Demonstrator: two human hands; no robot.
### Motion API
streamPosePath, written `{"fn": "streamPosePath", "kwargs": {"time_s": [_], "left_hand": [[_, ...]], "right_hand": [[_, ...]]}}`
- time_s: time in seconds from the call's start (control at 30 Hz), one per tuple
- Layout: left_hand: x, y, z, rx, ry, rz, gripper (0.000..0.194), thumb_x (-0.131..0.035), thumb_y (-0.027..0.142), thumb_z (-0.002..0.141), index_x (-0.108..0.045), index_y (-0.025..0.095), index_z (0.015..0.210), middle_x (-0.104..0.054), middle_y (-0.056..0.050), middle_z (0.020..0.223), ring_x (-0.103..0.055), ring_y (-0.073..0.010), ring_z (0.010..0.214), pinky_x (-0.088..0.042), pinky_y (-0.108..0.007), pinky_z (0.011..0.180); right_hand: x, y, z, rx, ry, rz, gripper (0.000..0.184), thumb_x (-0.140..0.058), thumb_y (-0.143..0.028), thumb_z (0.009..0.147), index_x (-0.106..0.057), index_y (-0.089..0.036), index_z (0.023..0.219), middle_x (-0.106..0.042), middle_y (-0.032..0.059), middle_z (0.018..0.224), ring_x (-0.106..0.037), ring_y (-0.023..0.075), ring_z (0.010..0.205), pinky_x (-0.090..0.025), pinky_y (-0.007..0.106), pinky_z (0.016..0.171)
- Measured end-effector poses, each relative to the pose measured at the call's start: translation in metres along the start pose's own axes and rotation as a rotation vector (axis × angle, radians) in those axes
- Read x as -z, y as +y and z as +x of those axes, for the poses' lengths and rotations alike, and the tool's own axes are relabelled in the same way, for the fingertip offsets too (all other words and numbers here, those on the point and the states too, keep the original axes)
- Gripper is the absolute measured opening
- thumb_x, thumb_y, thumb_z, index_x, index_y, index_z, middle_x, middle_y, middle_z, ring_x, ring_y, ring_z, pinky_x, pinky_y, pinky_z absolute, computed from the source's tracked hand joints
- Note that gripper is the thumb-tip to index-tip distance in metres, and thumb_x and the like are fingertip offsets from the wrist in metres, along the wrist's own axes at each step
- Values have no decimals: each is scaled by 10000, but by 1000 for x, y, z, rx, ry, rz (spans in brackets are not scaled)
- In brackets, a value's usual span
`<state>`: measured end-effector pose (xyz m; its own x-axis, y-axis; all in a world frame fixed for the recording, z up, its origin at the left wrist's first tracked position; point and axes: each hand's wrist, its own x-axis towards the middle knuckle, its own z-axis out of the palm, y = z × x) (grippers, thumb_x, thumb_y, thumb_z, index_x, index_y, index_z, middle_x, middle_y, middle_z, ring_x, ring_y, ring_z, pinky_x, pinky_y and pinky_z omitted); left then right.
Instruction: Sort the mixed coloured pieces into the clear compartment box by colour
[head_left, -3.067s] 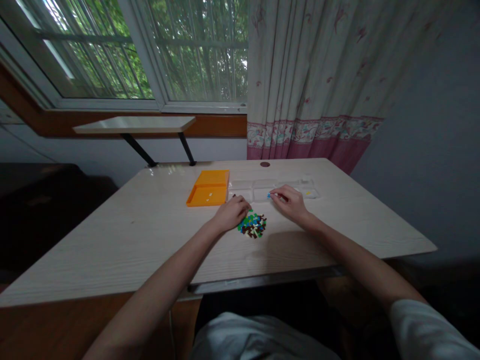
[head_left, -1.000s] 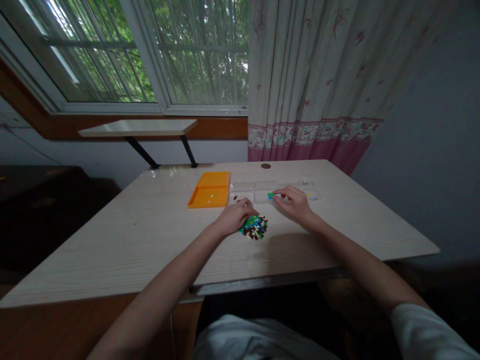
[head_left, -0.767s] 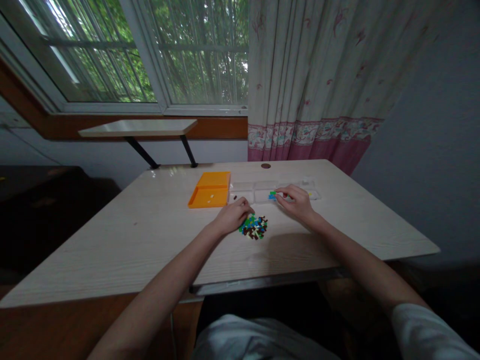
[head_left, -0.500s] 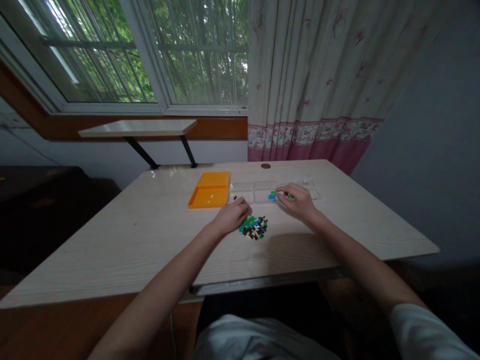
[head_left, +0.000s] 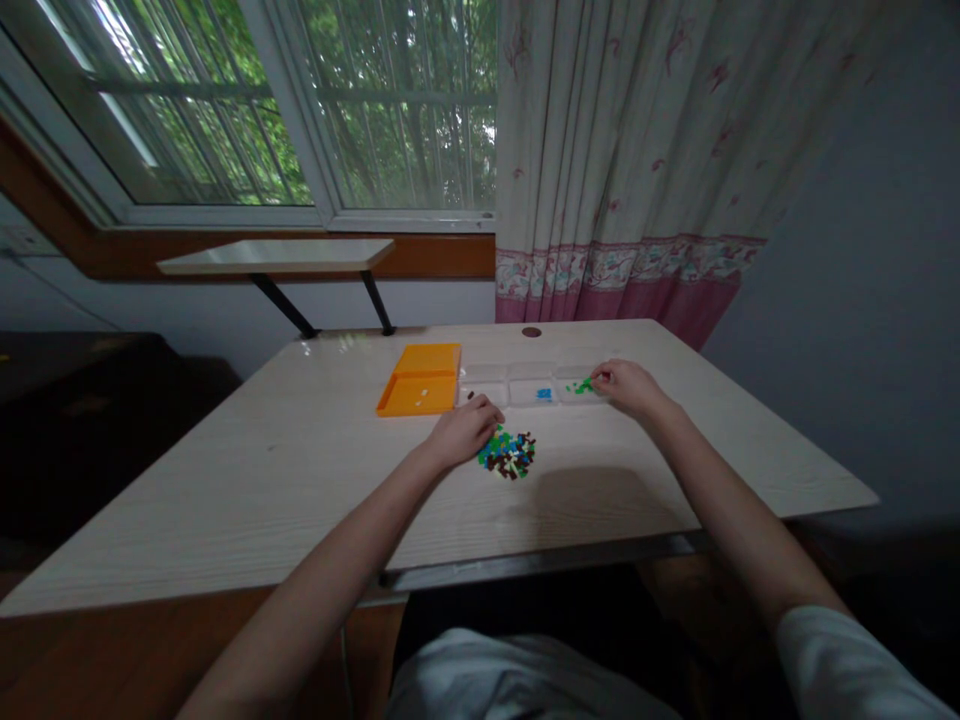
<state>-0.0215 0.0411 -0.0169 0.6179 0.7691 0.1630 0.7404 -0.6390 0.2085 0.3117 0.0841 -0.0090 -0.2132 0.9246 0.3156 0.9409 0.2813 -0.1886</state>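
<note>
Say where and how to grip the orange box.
Probably pinch the near left wall of the orange box, coming from the left: it lies open with a raised rim, while the clear tray sits close on its right. Hold it level, since white pieces lie inside.

Dim room; daylight from window point(head_left: 397, 100); soft shadow on table point(head_left: 300, 500); edges stretched.

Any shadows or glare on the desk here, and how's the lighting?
Head view throughout: dim room, brightest at the window; soft shadow on the desk beside the right forearm; small glare spots near a shelf leg; wide-angle stretching toward the edges.
</note>
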Motion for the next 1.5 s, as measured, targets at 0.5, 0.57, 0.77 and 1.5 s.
{"fn": "streamPosePath", "kwargs": {"time_s": [0.5, 0.57, 0.77, 1.5], "left_hand": [[-6, -5, 6, -12, 73, -227, 181, -491, 251, 834, -634, 184, 921, -547, -52, 937, -543, -155, 862, -446, -264, 766], [-4, -1, 6, -25, 117, -283, 178, -500, 270, 836, -635, 176, 907, -549, -51, 916, -539, -153, 842, -438, -264, 758], [0, 7, 5, -102, 215, -367, 190, -508, 308, 843, -627, 166, 885, -543, -45, 860, -528, -153, 830, -419, -264, 751], [-1, 8, 3, -123, 52, -261, 204, -504, 270, 822, -656, 187, 931, -573, -63, 924, -538, -165, 883, -431, -267, 790]], "right_hand": [[-4, -15, -1, 144, 42, 134, 203, -511, -261, 810, -685, -175, 871, -657, 59, 816, -576, 159, 735, -404, 243, 674], [-10, -36, -5, 224, 73, 179, 203, -496, -256, 828, -678, -178, 873, -653, 56, 830, -577, 158, 770, -410, 248, 705], [-27, -103, -23, 476, 85, 291, 202, -531, -297, 834, -648, -182, 951, -625, 47, 789, -570, 145, 749, -421, 231, 681], [-20, -93, -20, 418, 315, 312, 177, -505, -288, 852, -644, -181, 881, -631, 44, 779, -572, 134, 711, -430, 240, 672]]}}
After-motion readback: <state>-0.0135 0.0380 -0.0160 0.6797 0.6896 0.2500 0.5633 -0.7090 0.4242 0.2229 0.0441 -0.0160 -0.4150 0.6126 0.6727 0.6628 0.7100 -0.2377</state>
